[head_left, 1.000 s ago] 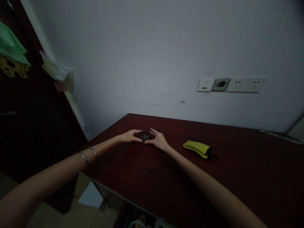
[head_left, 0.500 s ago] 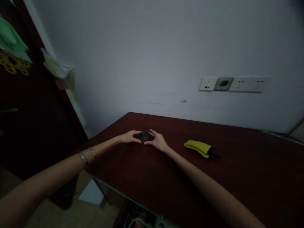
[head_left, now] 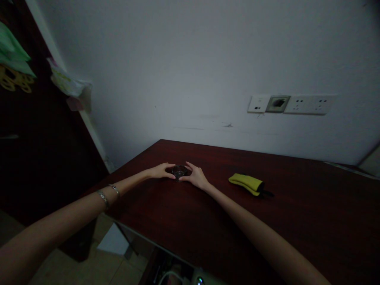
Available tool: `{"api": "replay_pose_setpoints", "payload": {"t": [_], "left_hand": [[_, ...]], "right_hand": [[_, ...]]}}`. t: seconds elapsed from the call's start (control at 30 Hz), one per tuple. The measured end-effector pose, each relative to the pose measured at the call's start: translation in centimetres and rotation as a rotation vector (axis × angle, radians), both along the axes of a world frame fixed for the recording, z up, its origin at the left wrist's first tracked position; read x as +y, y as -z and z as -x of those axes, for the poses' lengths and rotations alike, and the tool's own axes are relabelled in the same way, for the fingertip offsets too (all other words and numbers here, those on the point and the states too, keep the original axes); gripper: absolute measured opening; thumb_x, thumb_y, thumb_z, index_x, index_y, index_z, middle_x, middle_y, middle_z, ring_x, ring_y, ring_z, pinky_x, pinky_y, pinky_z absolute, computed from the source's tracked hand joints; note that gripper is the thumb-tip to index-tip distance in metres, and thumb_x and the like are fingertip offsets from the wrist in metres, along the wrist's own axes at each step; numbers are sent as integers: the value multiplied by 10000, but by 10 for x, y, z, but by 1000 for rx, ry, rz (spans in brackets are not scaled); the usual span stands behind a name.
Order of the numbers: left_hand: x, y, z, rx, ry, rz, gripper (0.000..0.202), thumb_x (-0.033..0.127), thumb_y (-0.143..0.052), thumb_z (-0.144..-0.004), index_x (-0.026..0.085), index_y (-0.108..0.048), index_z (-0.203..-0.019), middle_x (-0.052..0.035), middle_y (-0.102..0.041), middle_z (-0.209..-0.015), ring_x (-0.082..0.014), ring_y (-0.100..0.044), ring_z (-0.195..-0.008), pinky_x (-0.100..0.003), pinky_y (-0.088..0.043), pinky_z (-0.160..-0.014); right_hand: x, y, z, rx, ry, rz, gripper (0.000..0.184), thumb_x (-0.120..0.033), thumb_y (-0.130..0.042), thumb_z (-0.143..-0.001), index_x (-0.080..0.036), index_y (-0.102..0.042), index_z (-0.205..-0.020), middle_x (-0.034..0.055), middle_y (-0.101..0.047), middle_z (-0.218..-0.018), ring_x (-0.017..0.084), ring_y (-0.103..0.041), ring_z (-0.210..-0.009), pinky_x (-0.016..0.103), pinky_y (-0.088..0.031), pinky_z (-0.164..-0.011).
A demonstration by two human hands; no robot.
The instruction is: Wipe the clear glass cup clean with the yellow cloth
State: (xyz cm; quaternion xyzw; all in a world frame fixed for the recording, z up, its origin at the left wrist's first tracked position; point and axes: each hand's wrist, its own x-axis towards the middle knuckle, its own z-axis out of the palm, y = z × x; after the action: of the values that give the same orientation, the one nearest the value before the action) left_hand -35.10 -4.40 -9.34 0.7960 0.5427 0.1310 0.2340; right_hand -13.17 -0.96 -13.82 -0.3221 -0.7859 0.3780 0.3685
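A small round dark glass dish (head_left: 179, 171), like an ashtray, sits on the dark red-brown table (head_left: 267, 221). My left hand (head_left: 160, 171) cups its left side and my right hand (head_left: 196, 175) cups its right side, fingers curled around the rim. Both arms stretch far forward over the table. Two bracelets (head_left: 107, 194) ring my left wrist.
A yellow pouch (head_left: 246, 184) with a black end lies on the table to the right of my hands. Wall sockets (head_left: 292, 104) sit on the white wall behind. At left stands a dark cabinet (head_left: 35, 150) with bags hanging. Cables and a lit device (head_left: 199, 280) lie below the table's front edge.
Only the camera has shifted slightly. Both hands have stayed around the dish in the same place.
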Motion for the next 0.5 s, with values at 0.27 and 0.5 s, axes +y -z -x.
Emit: {"api": "replay_pose_setpoints", "payload": {"t": [0.27,0.5], "left_hand": [[2,5,1,3,-19,-4,685,467,-683,-711,198,-490,-1311,-97,-550,-1318,-282,-477,-1210,-386,-280,-1050],[9,5,4,36,88,-25,616,484,-682,-705,196,-559,-1236,-85,-607,-1234,-267,-527,-1145,-371,-328,-1014]], "right_hand": [[-1,2,-1,-5,14,-26,950,-387,-823,-538,-135,-420,-1360,162,-590,-1257,272,-550,-1186,412,-379,-1053],[-5,5,-1,-43,17,-67,910,-386,-783,-615,-136,-367,-1385,170,-565,-1289,242,-536,-1206,390,-389,-1045]]}}
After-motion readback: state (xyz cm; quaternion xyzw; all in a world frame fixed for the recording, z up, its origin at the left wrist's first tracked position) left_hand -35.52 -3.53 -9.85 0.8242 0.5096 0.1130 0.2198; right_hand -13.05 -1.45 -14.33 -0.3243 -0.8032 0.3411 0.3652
